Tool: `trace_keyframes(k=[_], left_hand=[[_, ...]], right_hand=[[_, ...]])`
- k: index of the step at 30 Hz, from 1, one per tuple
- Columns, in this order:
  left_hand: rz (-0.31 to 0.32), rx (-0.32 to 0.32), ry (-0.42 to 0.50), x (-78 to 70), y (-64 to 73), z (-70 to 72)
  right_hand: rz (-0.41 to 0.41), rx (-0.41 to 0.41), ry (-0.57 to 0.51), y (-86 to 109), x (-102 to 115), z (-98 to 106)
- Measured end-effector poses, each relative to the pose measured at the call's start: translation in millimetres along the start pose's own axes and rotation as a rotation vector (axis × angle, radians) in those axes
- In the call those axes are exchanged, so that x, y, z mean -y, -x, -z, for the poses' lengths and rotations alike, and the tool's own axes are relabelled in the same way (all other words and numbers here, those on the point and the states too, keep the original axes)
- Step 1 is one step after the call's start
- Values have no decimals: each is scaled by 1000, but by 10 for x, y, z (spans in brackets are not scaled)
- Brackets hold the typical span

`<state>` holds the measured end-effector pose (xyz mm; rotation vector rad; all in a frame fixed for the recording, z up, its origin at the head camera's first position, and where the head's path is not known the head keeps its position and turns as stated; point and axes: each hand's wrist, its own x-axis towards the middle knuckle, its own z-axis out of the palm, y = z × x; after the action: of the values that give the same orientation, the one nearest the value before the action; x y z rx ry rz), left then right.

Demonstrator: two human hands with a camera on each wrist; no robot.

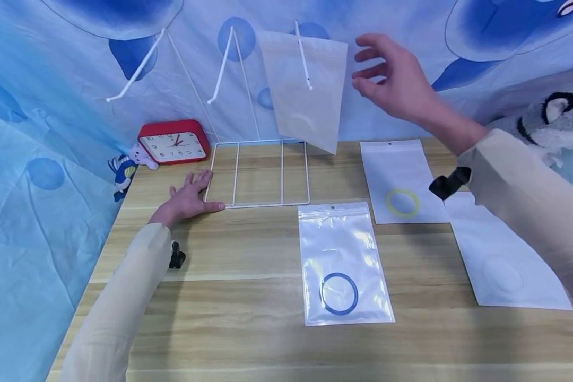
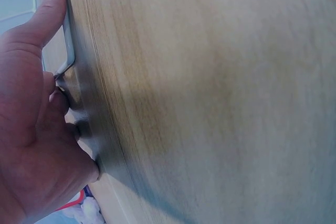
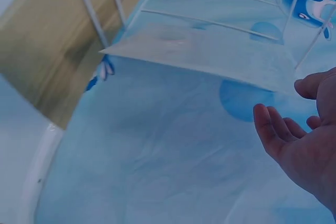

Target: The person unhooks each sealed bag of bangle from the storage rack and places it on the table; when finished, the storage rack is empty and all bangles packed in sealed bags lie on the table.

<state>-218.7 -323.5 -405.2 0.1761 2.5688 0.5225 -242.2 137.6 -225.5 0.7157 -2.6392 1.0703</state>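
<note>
A white wire rack (image 1: 235, 175) stands on the wooden table, with three prongs pointing forward. My left hand (image 1: 186, 201) rests at the front left corner of its base, fingers spread and thumb along the front wire. On the rightmost prong hangs a white pouch (image 1: 310, 101), tilted; the right wrist view shows the pouch (image 3: 173, 51) from its side. Just right of it my right hand (image 1: 393, 79) is in the air, fingers loosely bent and holding nothing. In the right wrist view a gap separates the hand (image 3: 304, 145) from the pouch.
A zip pouch with a blue ring (image 1: 346, 239) lies mid-table. Behind it lies a pouch with a yellow ring (image 1: 387, 164), and another white pouch (image 1: 482, 239) is partly under my right forearm. A red clock (image 1: 174, 140) and small plush toys (image 1: 124, 172) stand left; a grey plush (image 1: 554, 116) sits right.
</note>
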Motion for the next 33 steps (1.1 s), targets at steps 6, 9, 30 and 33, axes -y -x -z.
trace_keyframes(k=[6, 9, 30, 33], left_hand=[[-9, 4, -9, -11, -18, -23], [-9, 1, -15, -27, -33, -36], [-21, 1, -11, -68, -74, -54], [-21, -1, -10, -65, -80, -57]], right_hand=[[-102, 45, 1, -275, 117, -23], [-106, 70, 21, -358, 138, -32], [10, 150, 158, -447, 181, -46], [51, 139, 163, -406, 182, -24]])
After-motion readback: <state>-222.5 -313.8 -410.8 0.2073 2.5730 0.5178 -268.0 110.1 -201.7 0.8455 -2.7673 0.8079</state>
